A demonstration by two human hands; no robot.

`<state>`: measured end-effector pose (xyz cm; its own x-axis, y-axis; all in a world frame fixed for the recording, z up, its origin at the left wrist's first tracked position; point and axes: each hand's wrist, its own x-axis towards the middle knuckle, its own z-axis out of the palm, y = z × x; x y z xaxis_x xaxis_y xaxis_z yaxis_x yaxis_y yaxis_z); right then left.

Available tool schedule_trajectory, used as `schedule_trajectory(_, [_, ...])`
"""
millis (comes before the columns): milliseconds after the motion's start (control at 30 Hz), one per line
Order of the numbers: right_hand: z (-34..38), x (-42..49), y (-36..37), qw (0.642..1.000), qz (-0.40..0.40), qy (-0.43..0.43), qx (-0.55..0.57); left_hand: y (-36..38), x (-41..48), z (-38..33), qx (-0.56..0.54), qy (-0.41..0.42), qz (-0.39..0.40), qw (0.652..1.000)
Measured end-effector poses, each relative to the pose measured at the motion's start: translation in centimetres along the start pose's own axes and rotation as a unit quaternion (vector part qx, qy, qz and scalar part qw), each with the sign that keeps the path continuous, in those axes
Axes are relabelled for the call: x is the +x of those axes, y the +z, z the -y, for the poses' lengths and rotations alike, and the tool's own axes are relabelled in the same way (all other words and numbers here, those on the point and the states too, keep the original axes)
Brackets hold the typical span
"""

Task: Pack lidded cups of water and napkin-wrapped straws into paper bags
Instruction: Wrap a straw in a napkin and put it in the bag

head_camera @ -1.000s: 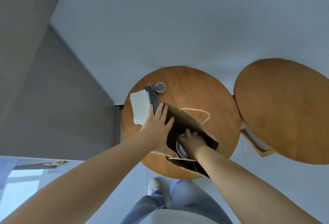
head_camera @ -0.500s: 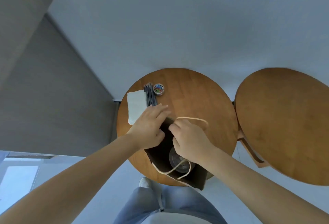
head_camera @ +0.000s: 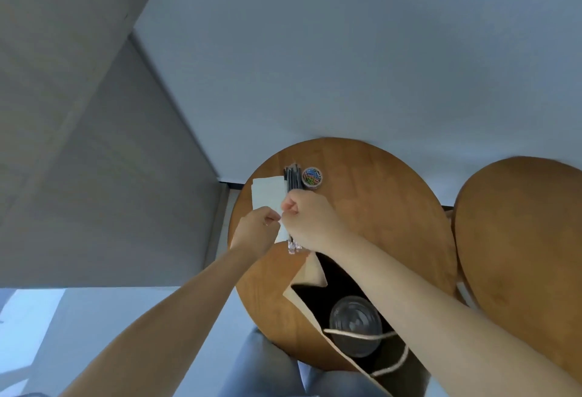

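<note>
An open brown paper bag (head_camera: 310, 273) stands at the near edge of the round wooden table (head_camera: 378, 207). A clear lidded cup (head_camera: 356, 325) sits upright inside it, under the bag's rope handles (head_camera: 352, 333). Past the bag lie a stack of white napkins (head_camera: 266, 190) and a bundle of black straws (head_camera: 293, 176). My left hand (head_camera: 256, 232) pinches the near edge of a napkin. My right hand (head_camera: 310, 223) is curled in a fist over the straw bundle, whose near ends (head_camera: 293, 245) stick out below it. Both hands meet above the napkin edge.
A small round tub of coloured paper clips (head_camera: 311, 177) sits just right of the straws. A second round wooden table (head_camera: 519, 255) stands close on the right. My legs in jeans (head_camera: 267, 365) are under the near table edge. A wall corner runs along the left.
Both hands have left the bag and moved up to the napkins and straws. The bag now stands open and unheld, with the cup left inside.
</note>
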<state>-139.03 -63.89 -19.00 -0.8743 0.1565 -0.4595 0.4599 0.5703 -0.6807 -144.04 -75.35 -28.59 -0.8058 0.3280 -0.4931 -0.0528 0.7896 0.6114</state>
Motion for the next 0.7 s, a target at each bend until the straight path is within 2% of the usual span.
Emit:
schedule_trajectory(133, [-2.5, 7.9, 2.0, 0.986, 0.067, 0.122, -0.088, -0.9, 4.3, 3.0, -0.006, -0.075, 0.007, 0.997])
schedule_trajectory(267, [-6.7, 12.2, 4.2, 0.969, 0.047, 0.232, -0.074, -0.3, 8.1, 5.4, -0.002, -0.102, 0.008, 0.995])
schedule_trajectory(467, [-9.9, 16.3, 7.4, 0.964, 0.024, 0.251, -0.084, 1.7, 12.4, 6.9, -0.024, -0.140, 0.036, 0.989])
schedule_trajectory(700, [-12.6, 18.9, 9.7, 0.952, 0.047, 0.285, -0.103, 3.5, 14.7, 7.4, 0.009, -0.167, -0.002, 0.986])
